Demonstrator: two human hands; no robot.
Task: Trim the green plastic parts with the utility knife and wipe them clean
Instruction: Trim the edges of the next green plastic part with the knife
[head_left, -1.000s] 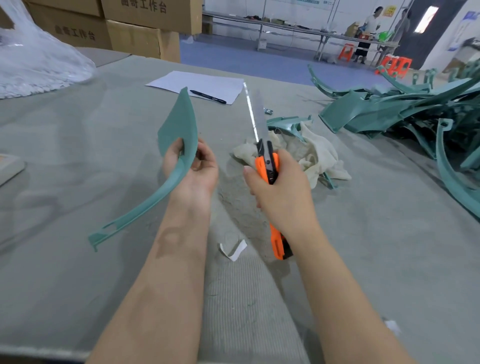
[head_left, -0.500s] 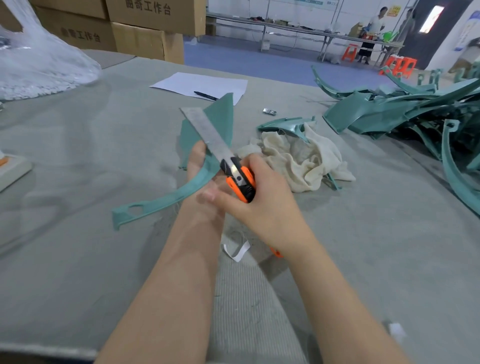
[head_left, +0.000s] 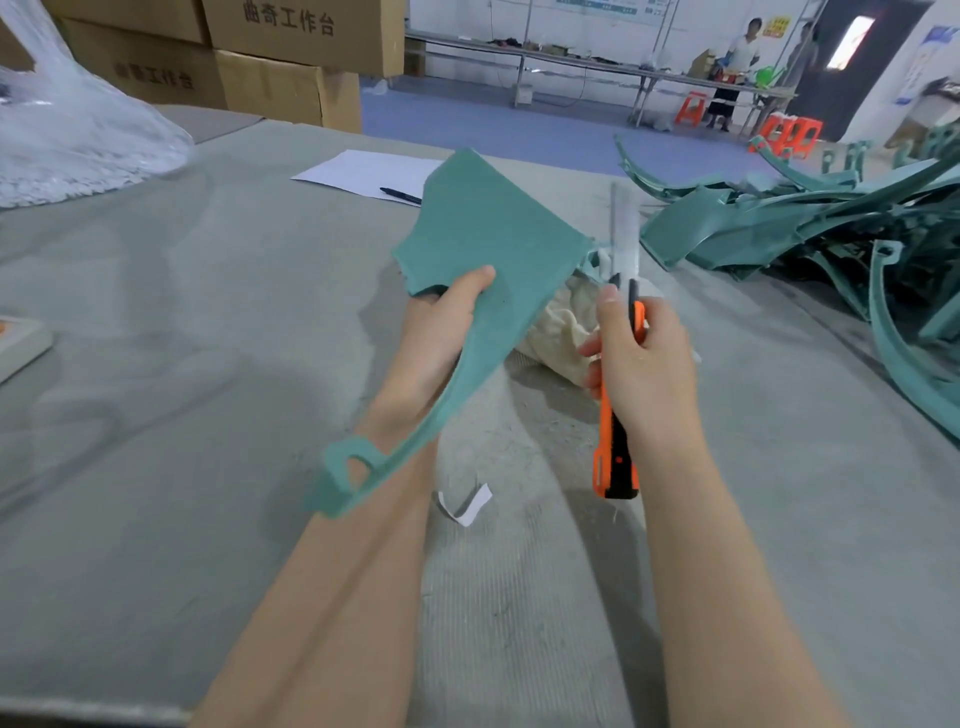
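1. Nearest us, at 6 o'clock from the hands, a small curled white paper scrap (head_left: 467, 504) lies on the grey felt-covered bench (head_left: 156, 374).
2. Our left hand (head_left: 441, 332) grasps the flat teal-green curved plastic part (head_left: 488, 244), with the thumb on its upper face and the fingers beneath. The part is held clear of the bench, its broad end towards 12 o'clock and its looped narrow tail towards 7 o'clock.
3. At 3 o'clock from the part, our right hand (head_left: 644, 364) is clenched round the orange-and-black utility knife (head_left: 615, 457). The long bare blade (head_left: 625, 234) points to 12 o'clock and does not touch the part.
4. We judge that trimming is the step in hand. We should lay the blade shallow against the rough edge and shave in light strokes away from the left thumb. So long a blade will likely flex, so we should press gently.
5. Just beyond the hands, a crumpled cream cloth (head_left: 561, 327) lies on the bench, partly hidden by the part and within reach for wiping.
6. Farther off at 2 o'clock sprawls a heap of teal-green plastic parts (head_left: 805, 228). At 11 o'clock a white paper sheet (head_left: 363, 171) carries a black pen (head_left: 400, 195).
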